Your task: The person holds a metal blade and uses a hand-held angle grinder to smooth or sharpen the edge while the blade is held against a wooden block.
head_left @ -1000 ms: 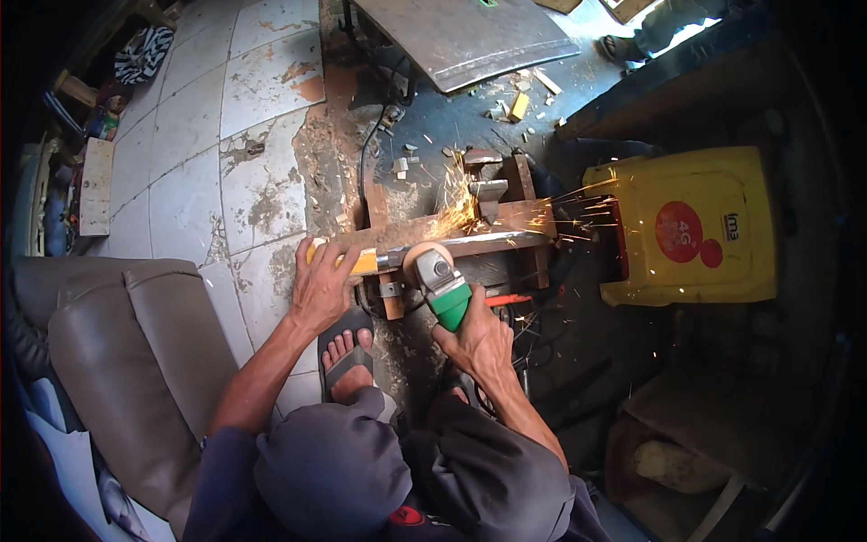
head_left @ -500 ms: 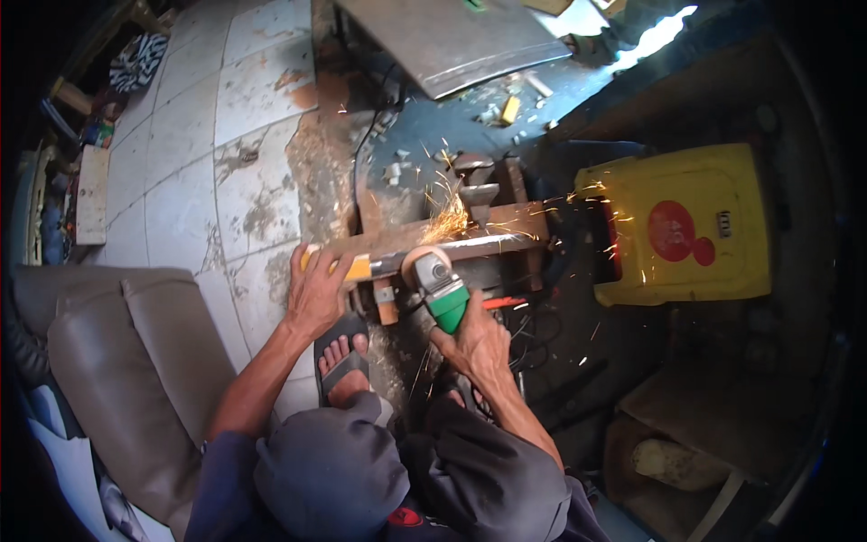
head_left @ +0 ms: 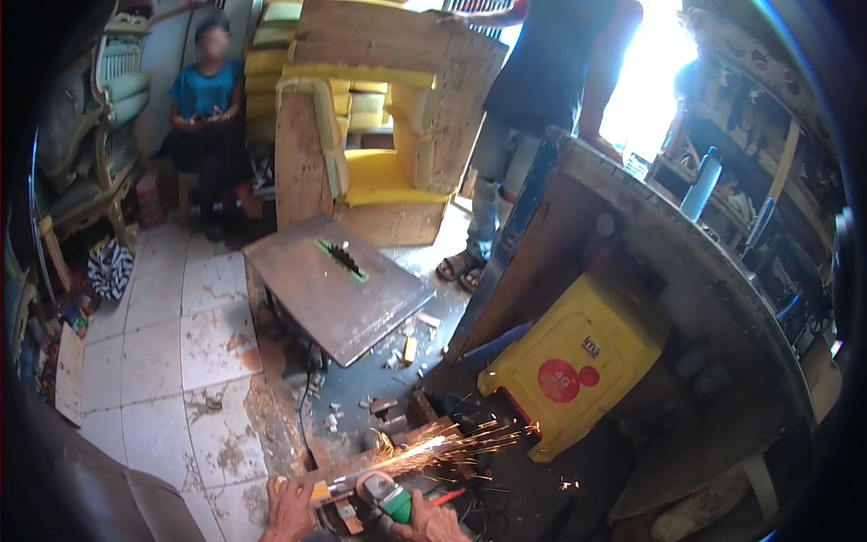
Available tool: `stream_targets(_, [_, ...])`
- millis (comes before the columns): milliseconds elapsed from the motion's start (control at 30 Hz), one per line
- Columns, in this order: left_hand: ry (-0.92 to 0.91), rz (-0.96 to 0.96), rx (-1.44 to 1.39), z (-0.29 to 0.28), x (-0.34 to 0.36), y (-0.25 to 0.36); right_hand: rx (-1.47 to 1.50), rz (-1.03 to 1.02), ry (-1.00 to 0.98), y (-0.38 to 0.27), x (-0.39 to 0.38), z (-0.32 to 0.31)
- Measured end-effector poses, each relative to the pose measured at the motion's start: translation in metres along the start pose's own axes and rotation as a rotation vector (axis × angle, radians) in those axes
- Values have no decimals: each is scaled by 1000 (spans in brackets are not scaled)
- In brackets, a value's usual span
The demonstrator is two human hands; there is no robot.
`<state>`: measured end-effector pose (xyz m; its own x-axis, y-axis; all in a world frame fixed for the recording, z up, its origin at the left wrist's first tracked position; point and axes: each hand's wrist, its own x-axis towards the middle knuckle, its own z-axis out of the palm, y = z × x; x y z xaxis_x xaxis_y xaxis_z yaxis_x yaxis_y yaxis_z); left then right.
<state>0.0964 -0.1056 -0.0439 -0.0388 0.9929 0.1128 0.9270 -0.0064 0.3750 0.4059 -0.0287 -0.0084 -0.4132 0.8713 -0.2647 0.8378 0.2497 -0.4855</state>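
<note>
At the lower edge, my right hand [head_left: 432,520] is wrapped round a green and grey angle grinder [head_left: 394,502]. Its round disc meets a long metal tool, and bright sparks [head_left: 442,447] fly off to the right. My left hand [head_left: 287,508] grips that tool by its yellow handle [head_left: 321,492]; the exact kind of tool I cannot make out. The tool lies along a wooden beam [head_left: 357,462] on a low support, beside dark metal blocks [head_left: 390,417]. Something red and thin [head_left: 447,497] shows by my right hand.
A table saw [head_left: 352,307] with an upright toothed blade stands ahead. A yellow plastic stool [head_left: 587,348] lies tipped to the right, under a workbench [head_left: 533,226]. Farther off are a chair frame [head_left: 307,172], a seated person [head_left: 209,99] and a standing person [head_left: 551,72].
My view has tilted up, so my hands and the grinder sit lower and the room beyond shows. The sparks now stream more to the right. Both grips are kept.
</note>
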Motion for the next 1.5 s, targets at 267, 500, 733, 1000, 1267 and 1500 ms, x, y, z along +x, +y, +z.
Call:
stream_targets(267, [-1, -21, 3, 5, -8, -3, 345, 25, -23, -5, -36, -36])
stream_targets(500, [-18, -62, 70, -17, 20, 8, 448, 280, 17, -9, -29, -89])
stream_targets(733, [-26, -116, -3, -13, 9, 26, 958, 240, 316, 21, -46, -81])
stream_targets(1000, [16, -135, 87, -24, 18, 38, 957, 245, 363, 25, -60, -85])
stream_targets(1267, [-209, -15, 219, -43, 40, 17, 796, 259, 315, 20, -55, -79])
stream_targets(1500, [-197, -152, 322, -25, 50, 13, 545, 317, 194, 4, -51, -78])
